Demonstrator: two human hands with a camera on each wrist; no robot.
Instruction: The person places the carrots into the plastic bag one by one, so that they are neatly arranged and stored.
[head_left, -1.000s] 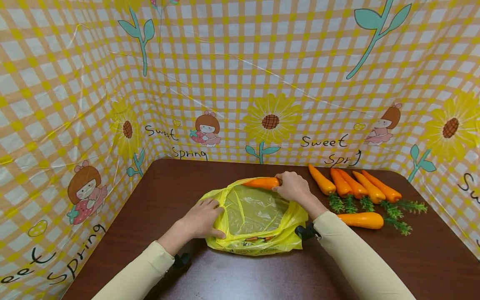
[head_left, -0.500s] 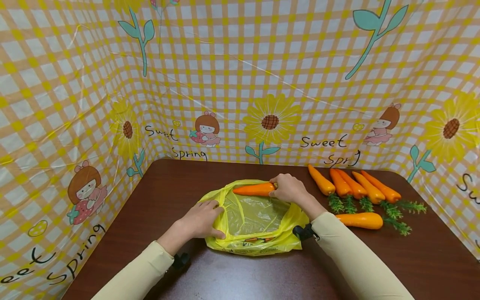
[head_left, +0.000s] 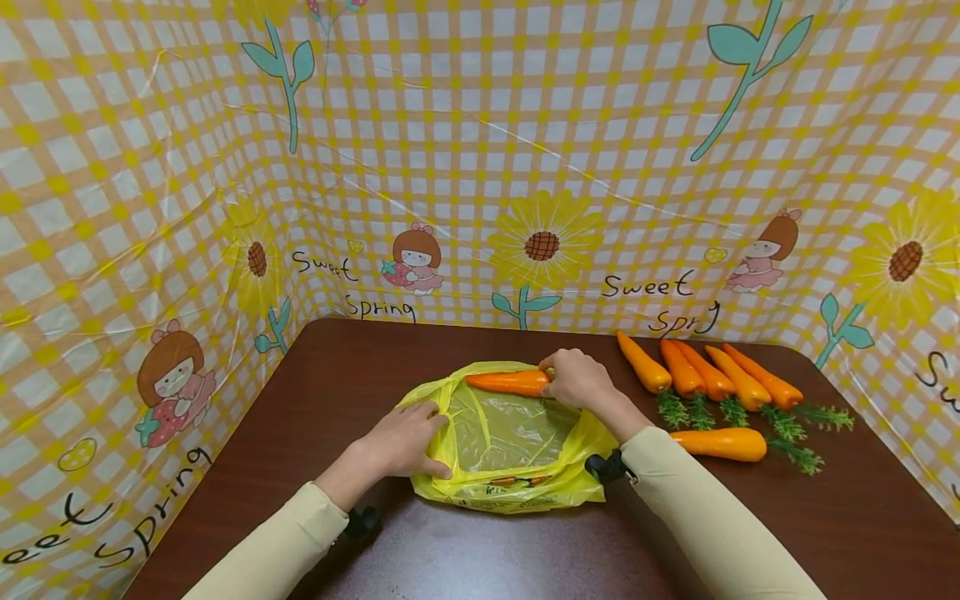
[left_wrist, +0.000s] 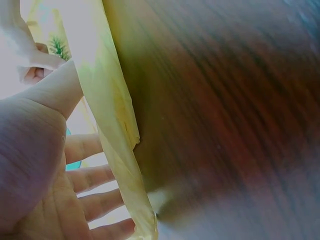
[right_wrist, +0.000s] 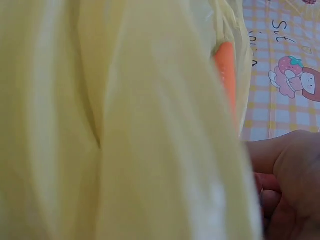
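Note:
A yellow plastic bag (head_left: 510, 442) lies open on the brown table (head_left: 375, 367). My left hand (head_left: 405, 437) grips the bag's left rim, thumb inside the opening; the left wrist view shows that palm (left_wrist: 35, 165) against the yellow film (left_wrist: 117, 130). My right hand (head_left: 577, 379) holds an orange carrot (head_left: 506, 382) by its thick end at the bag's far rim, its tip pointing left. The right wrist view is filled by the bag (right_wrist: 125, 125), with the carrot (right_wrist: 227, 75) above it.
Several more carrots (head_left: 708, 371) with green tops lie in a row at the back right of the table. One carrot (head_left: 720, 443) lies apart, nearer the front. Checked sunflower sheeting (head_left: 480, 167) walls the table on three sides.
My right hand has moved the carrot leftward along the bag's far rim. The left hand has stayed on the left rim.

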